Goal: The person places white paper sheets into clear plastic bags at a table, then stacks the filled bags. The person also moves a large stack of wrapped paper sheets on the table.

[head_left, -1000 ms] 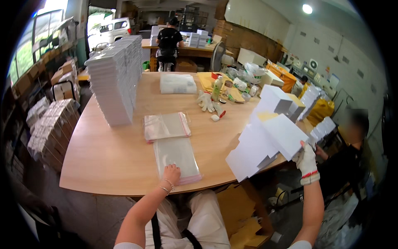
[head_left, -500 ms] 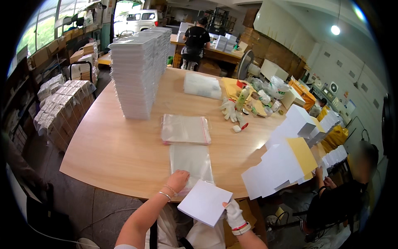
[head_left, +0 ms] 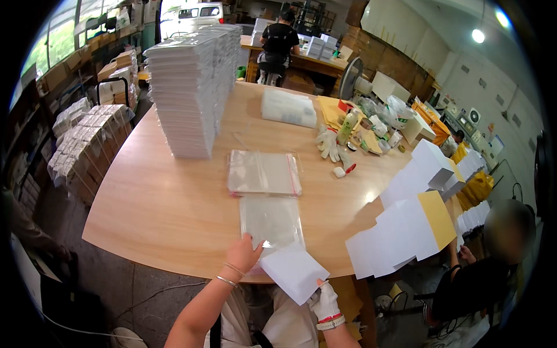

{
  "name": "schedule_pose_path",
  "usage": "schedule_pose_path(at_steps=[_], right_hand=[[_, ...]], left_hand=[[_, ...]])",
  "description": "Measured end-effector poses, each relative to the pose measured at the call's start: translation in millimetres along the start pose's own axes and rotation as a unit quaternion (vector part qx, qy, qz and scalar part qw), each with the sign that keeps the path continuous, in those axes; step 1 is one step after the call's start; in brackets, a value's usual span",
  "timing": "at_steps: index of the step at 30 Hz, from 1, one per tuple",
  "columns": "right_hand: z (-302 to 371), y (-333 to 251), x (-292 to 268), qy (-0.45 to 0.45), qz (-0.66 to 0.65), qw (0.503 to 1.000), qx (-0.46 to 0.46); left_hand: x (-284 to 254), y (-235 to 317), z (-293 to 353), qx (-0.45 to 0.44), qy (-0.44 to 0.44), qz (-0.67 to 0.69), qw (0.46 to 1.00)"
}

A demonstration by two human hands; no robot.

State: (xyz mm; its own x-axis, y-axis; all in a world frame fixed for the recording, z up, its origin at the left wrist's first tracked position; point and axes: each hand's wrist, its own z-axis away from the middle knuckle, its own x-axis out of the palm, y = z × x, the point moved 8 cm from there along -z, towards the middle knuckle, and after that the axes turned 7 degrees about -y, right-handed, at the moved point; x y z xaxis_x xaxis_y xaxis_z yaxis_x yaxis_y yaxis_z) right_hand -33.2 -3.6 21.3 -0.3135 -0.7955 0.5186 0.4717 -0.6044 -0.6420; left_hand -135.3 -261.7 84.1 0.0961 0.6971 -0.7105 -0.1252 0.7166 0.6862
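One white paper block (head_left: 295, 272) grasped by gloved right hand (head_left: 323, 300), left hand (head_left: 242, 255) with fingers parted, two clear-bag piles (head_left: 271, 217), one wooden table (head_left: 156, 214), grey floor (head_left: 116, 278).

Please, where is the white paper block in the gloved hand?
In the head view, the white paper block is at lower centre, right of the left hand, held by the right hand and hiding part of the nearer clear bags.

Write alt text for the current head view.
A person's white-gloved right hand holds a white rectangular paper block at the near edge of a pale wood-toned table. The bare left hand is at clear flat plastic sleeves; tall white stacks stand farther left.
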Motion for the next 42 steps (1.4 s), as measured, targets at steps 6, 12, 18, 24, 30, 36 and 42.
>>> schedule_pose_path(at_steps=[6, 12, 18, 24, 30, 36, 42], right_hand=[[1, -2, 5, -0.022, -0.018, 0.998, -0.052], [10, -5, -2, -0.033, 0.035, 0.995, -0.093], [10, 5, -23, -0.070, 0.010, 0.994, -0.088], [34, 2, -3, -0.018, -0.020, 0.991, -0.132], [64, 27, 8, 0.023, -0.086, 0.994, -0.061], [71, 45, -7, -0.086, -0.056, 0.993, -0.065], [66, 49, 4, -0.048, 0.012, 0.989, -0.138]], left_hand=[[40, -10, 11, -0.052, -0.266, 0.286, 0.919], [60, -20, 40, -0.018, -0.260, 0.466, 0.845], [61, -14, 50, 0.056, -0.182, 0.379, 0.906], [43, 1, 73, 0.102, 0.050, 0.180, 0.977], [60, 11, 109, 0.141, 0.128, 0.442, 0.876], [161, -2, 118, 0.177, -0.013, 0.362, 0.915], [161, -1, 135, 0.287, 0.012, 0.179, 0.941]])
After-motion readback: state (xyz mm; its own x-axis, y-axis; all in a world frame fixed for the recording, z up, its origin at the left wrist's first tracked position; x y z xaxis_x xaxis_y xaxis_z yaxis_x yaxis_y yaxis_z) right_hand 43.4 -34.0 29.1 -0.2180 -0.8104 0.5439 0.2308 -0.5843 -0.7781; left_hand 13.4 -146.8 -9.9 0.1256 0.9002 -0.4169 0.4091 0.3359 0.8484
